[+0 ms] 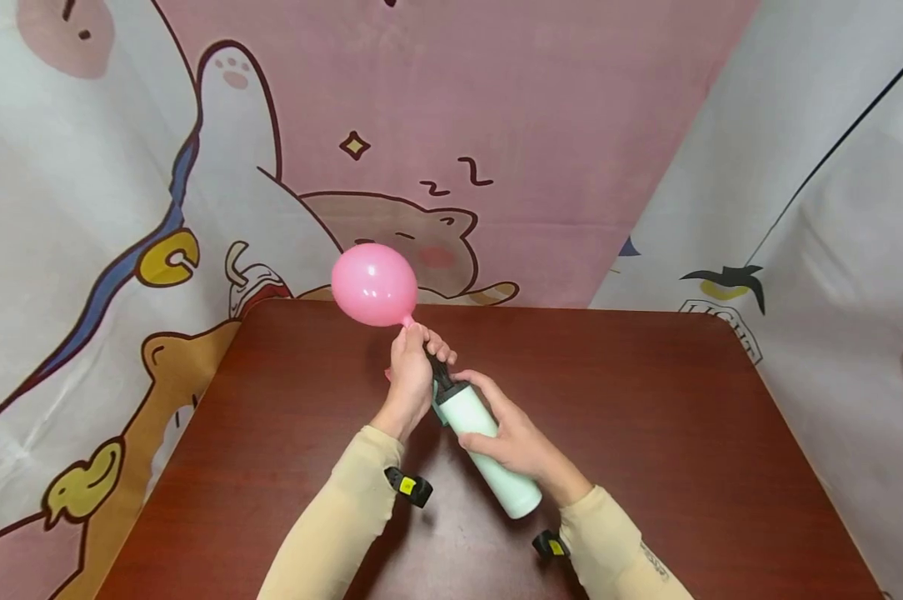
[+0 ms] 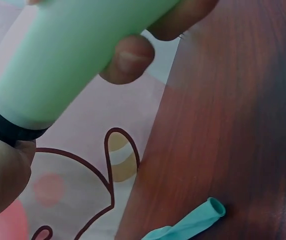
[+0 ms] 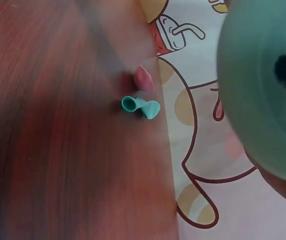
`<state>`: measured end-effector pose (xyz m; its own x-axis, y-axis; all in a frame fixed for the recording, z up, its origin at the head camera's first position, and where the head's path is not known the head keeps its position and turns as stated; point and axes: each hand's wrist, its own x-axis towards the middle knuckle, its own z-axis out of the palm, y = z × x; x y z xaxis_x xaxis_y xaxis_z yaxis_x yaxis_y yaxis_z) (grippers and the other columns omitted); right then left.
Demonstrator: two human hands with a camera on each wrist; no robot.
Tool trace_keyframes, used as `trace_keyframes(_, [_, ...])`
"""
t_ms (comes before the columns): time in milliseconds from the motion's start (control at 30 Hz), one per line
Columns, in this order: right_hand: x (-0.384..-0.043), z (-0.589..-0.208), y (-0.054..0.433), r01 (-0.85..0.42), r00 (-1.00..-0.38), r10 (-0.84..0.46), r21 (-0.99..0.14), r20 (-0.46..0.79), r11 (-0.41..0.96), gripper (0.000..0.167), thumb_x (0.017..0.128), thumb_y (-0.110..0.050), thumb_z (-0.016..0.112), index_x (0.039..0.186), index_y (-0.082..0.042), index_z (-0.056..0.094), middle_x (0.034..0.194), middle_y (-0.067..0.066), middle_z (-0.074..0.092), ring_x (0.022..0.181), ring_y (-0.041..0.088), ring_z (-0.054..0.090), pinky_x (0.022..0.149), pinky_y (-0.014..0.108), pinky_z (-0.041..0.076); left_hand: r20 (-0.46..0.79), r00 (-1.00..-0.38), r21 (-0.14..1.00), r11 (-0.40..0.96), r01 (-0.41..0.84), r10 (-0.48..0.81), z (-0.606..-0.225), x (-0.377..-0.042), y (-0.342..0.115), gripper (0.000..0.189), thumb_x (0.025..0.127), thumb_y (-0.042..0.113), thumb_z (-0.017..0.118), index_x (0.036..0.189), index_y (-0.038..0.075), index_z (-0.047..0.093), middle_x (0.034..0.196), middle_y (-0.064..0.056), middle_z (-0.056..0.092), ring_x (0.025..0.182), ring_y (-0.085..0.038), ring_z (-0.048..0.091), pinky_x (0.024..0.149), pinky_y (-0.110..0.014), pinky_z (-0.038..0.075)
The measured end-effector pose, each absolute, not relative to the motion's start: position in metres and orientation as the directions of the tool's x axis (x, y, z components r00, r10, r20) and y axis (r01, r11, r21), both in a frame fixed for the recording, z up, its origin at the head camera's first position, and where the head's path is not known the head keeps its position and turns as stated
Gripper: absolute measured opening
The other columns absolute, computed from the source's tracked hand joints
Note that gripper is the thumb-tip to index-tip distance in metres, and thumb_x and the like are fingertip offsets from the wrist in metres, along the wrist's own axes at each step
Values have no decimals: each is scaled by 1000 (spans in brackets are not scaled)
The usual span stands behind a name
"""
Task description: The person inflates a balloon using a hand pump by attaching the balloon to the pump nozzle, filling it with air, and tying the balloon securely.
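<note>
A small pink balloon (image 1: 374, 285), partly inflated and round, points up and away at the far side of the table. My left hand (image 1: 406, 375) pinches its neck by the black nozzle end of a mint-green hand pump (image 1: 513, 493). Around the pump's body curls my right hand (image 1: 515, 442), thumb on the near side. The pump slants from the nozzle down toward the right. In the left wrist view, fingertips (image 2: 133, 59) of the right hand wrap the green cylinder. The balloon's mouth is hidden by the left fingers.
On the brown table (image 1: 646, 433) lie a flat teal balloon (image 3: 145, 106) and a flat red-pink balloon (image 3: 143, 79), mostly hidden under the left hand in the head view. A cartoon-printed cloth (image 1: 556, 125) hangs behind the table's far edge.
</note>
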<state>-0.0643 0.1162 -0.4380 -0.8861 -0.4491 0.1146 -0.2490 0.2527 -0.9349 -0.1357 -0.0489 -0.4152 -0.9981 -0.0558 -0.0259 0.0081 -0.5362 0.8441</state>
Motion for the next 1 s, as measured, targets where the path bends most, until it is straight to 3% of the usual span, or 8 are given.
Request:
trace_keyframes(167, [-64,-440,116,-186,-893,-448,-944,47,273,76,81,-11,77,148,-24,43,113,10,60,92,25,58,76,39,50,-59,-997,841,-540,-27,-42,-421,-134,-48,23,106,10,32,84,12,40,65,0,40,57,-14,43,59,-28,44])
trace_keyframes(367, [-62,-440,115,-174,-895,-446,-939,25,295,75,79,-10,76,144,-27,43,106,10,59,88,25,58,72,39,51,-50,-997,855,-519,-11,-60,-424,-139,-51,27,107,9,30,83,10,40,65,-1,40,58,-15,43,60,-30,45])
trace_keyframes(533, [-54,-446,121,-164,-880,-475,-937,-2,308,74,79,-10,76,145,-26,44,103,8,59,87,23,59,72,37,52,-39,-985,860,-508,53,-168,-423,-155,-65,33,107,7,30,75,10,38,61,0,34,57,-15,38,59,-29,44])
trace_keyframes(867, [-47,-456,140,-125,-903,-429,-928,-41,351,73,79,-8,75,144,-24,44,108,11,58,84,24,58,68,38,52,32,-979,948,-305,94,-201,-418,-165,-82,41,106,5,33,67,6,44,59,-3,40,57,-18,49,64,-31,52])
trace_keyframes(1000, [-50,-462,148,-133,-924,-382,-920,-19,368,72,78,-5,74,142,-24,46,118,11,57,82,23,58,66,37,51,47,-983,970,-228,87,-175,-418,-162,-84,40,106,7,35,67,7,45,57,-3,40,57,-19,50,65,-31,53])
